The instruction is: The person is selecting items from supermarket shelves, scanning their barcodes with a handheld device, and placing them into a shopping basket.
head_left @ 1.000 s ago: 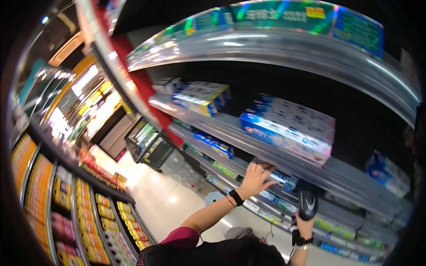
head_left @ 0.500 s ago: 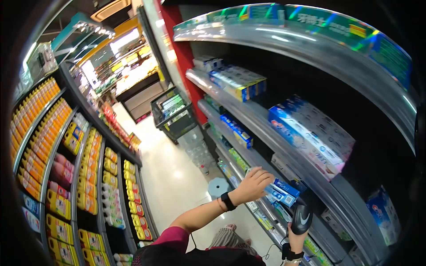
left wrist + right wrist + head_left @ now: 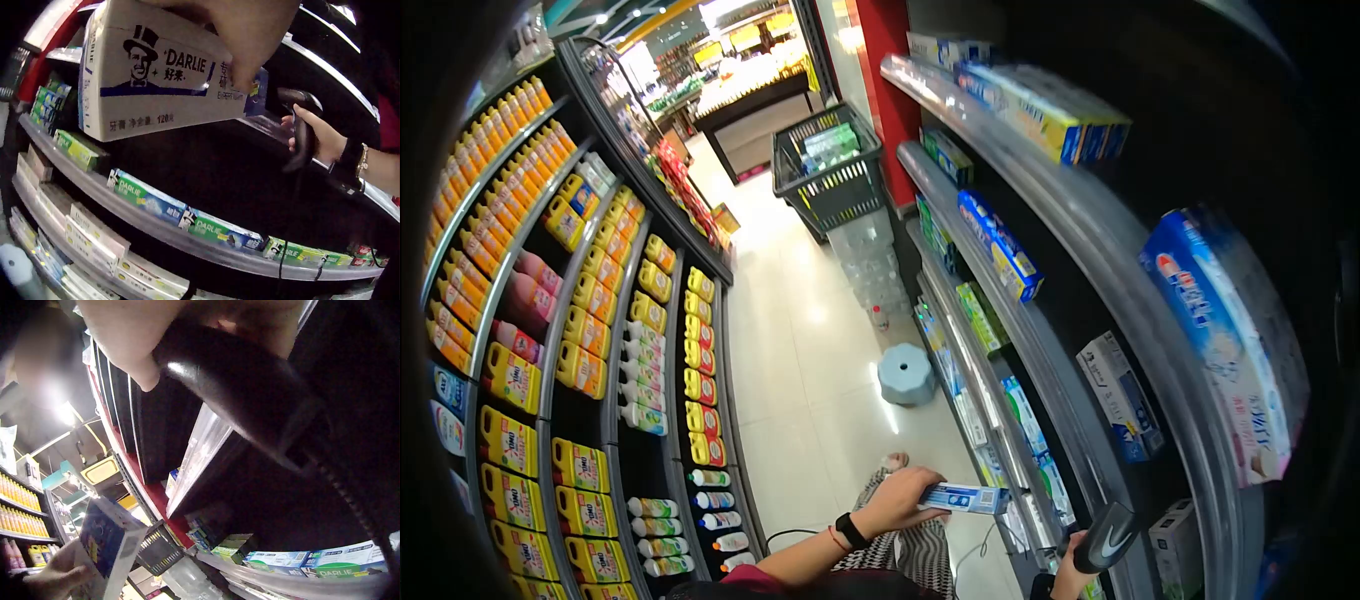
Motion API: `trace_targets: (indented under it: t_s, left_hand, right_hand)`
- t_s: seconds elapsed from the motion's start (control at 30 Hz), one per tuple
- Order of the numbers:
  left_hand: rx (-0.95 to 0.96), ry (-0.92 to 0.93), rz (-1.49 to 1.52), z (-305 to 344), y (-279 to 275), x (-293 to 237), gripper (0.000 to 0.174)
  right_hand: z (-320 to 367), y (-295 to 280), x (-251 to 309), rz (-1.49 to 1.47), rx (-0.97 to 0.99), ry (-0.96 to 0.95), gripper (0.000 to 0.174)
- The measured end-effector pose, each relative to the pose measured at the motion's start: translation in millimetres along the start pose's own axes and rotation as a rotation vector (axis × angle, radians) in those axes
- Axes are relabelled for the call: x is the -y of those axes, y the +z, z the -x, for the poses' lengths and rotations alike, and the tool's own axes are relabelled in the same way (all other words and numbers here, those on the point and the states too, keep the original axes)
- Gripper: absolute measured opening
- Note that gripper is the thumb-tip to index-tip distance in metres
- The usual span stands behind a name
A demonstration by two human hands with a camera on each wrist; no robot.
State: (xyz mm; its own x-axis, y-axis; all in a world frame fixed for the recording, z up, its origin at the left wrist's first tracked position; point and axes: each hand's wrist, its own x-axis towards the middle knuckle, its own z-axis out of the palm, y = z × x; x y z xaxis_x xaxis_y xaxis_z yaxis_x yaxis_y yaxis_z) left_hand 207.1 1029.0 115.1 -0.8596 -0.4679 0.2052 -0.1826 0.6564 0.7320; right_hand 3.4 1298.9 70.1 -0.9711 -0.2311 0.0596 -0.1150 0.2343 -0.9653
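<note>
My left hand (image 3: 897, 502) grips a white and blue Darlie toothpaste box (image 3: 966, 498), held in front of the shelf over the aisle. In the left wrist view the box's printed side (image 3: 156, 75) faces the camera, fingers at its top edge and thumb along its right part. My right hand (image 3: 1071, 574) is wrapped round the handle of a black barcode scanner (image 3: 1106, 540), to the right of the box. A cord runs from the handle's lower end in the right wrist view, where the scanner (image 3: 244, 394) fills the upper part.
Toothpaste shelves (image 3: 1040, 350) rise on the right, with a large Crest pack (image 3: 1225, 345) near me. Detergent shelves (image 3: 550, 420) line the left. On the floor stand a blue stool (image 3: 906, 374) and, farther off, a black basket (image 3: 830, 165) above clear plastic bottles (image 3: 865, 265).
The left hand has drawn the toothpaste box off the shelf and toward my body. The right hand still holds the scanner, now lower. The head view has swung right and down along the aisle.
</note>
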Motion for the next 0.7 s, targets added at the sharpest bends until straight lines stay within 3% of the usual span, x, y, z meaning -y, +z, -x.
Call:
trace_targets:
  t_s: [0.03, 0.1, 0.13, 0.17, 0.27, 0.37, 0.43, 0.53, 0.57, 0.63, 0.7]
  left_hand:
    - [0.012, -0.014, 0.025, 4.8, 6.5, 11.5, 0.044]
    - [0.112, -0.160, 0.031, 17.4, 15.8, 13.2, 0.047]
    - [0.105, -0.142, 0.064, 24.5, 21.8, 20.8, 0.049]
    - [0.123, -0.159, 0.091, 28.8, 29.7, 30.3, 0.049]
    - [0.156, -0.145, 0.059, 37.1, 47.1, 52.0, 0.048]
    - [0.169, -0.220, 0.123, 51.2, 61.8, 69.1, 0.048]
    - [0.120, -0.182, 0.173, 53.8, 66.4, 69.6, 0.050]
    - [-0.028, -0.311, 0.249, 63.3, 80.6, 95.5, 0.054]
    - [-0.060, -0.565, 0.367, 67.1, 87.2, 103.1, 0.057]
    - [-0.172, -0.623, 0.515, 70.7, 100.8, 111.6, 0.056]
    - [-0.304, -0.806, 0.849, 66.9, 104.7, 120.7, 0.047]
  right_hand:
    - [-1.2, 2.4, -3.8, 0.028, 0.000, 0.012, 0.064]
    - [-0.9, -6.7, 3.2, 0.204, 0.119, -0.206, 0.066]
    - [1.4, 4.0, 21.5, 0.136, 0.035, -0.136, 0.061]
    - [-5.7, 4.6, 33.7, 0.239, 0.105, -0.206, 0.050]
    - [-8.2, 8.9, 54.7, 0.334, 0.132, -0.134, 0.042]
    - [-4.0, 12.3, 50.3, 0.384, 0.142, -0.104, 0.045]
    - [-4.1, 9.8, 53.3, 0.433, 0.151, -0.055, 0.052]
    - [-4.1, 18.7, 45.9, 0.501, 0.109, -0.165, 0.045]
    - [-4.4, 20.0, 45.9, 0.522, 0.119, -0.160, 0.045]
    - [-3.8, 16.1, 42.8, 0.475, 0.068, -0.067, 0.059]
    - [-1.1, 11.5, 37.9, 0.573, 0.036, -0.042, 0.054]
